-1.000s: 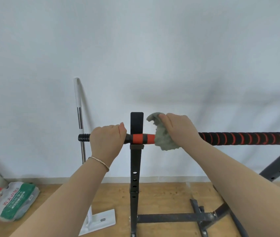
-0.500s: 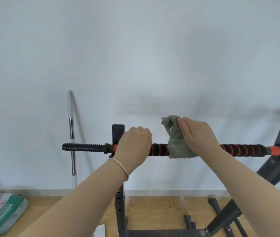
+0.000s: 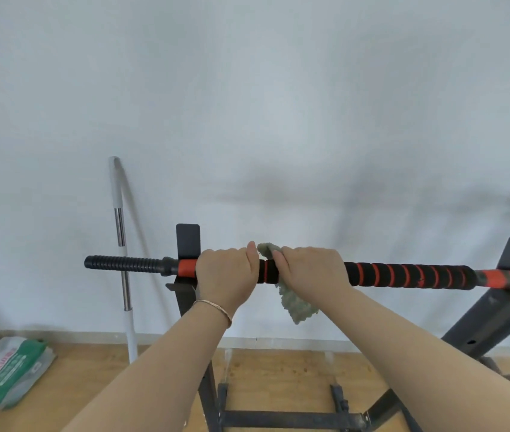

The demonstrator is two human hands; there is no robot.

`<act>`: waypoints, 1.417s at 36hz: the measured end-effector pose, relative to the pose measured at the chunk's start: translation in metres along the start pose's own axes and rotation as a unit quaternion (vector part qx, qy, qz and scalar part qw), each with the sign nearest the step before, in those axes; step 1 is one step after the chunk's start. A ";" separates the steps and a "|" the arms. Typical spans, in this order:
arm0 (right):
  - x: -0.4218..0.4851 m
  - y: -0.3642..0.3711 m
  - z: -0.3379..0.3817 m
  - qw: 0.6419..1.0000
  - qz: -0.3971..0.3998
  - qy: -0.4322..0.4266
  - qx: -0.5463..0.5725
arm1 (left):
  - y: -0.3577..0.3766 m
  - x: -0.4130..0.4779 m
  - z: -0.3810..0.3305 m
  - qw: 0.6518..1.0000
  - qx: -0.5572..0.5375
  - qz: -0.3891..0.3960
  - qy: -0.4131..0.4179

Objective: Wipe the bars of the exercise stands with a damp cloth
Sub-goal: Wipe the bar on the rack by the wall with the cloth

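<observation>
the bar (image 3: pixel 403 274) is lying level across two black stands, resting in the cradle of the left stand (image 3: pixel 187 241) and on the right stand (image 3: pixel 496 310) near the frame's right edge. its middle is wearing black foam with orange spiral stripes, plain orange sections are showing at each cradle, and a ribbed black end is sticking out past the left stand.

the left hand (image 3: pixel 227 272) is gripping the bar from above, just right of the left stand, its fingers curled over and round it. a thin bracelet (image 3: pixel 216 307) is sitting on that wrist. the right hand (image 3: pixel 312 269) is sitting just beside the left one on the bar, its fingers wrapped round the bar with the cloth (image 3: pixel 297 305) caught between palm and foam. the grey-green cloth is poking up above the bar between the hands and hanging crumpled below it. a short stretch of striped foam is showing between the two hands.

a mop handle (image 3: pixel 119 219), white and chrome, is leaning against the wall (image 3: pixel 278 120) behind the bar's left end. at the left edge of the wooden floor (image 3: pixel 278 378) a bag (image 3: pixel 7 372) is lying with green and red printing; the writing on it is too blurred to read.
</observation>
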State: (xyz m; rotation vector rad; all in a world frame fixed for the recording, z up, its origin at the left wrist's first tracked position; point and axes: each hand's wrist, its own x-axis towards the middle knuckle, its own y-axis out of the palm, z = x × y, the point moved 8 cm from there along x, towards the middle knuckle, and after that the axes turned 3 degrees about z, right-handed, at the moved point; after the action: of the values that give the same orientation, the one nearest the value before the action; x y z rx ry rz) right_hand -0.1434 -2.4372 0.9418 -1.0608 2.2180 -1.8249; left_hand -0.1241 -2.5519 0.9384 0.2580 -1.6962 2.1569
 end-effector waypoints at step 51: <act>-0.002 0.002 0.000 0.929 0.249 -0.074 0.262 | -0.001 -0.003 0.018 0.994 -0.031 0.077 -0.067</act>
State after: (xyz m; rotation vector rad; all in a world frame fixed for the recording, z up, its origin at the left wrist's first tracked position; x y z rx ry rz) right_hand -0.1433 -2.4363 0.9391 -0.4576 1.5683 -1.8511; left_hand -0.1222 -2.5691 0.9430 0.2669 -1.9117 2.2351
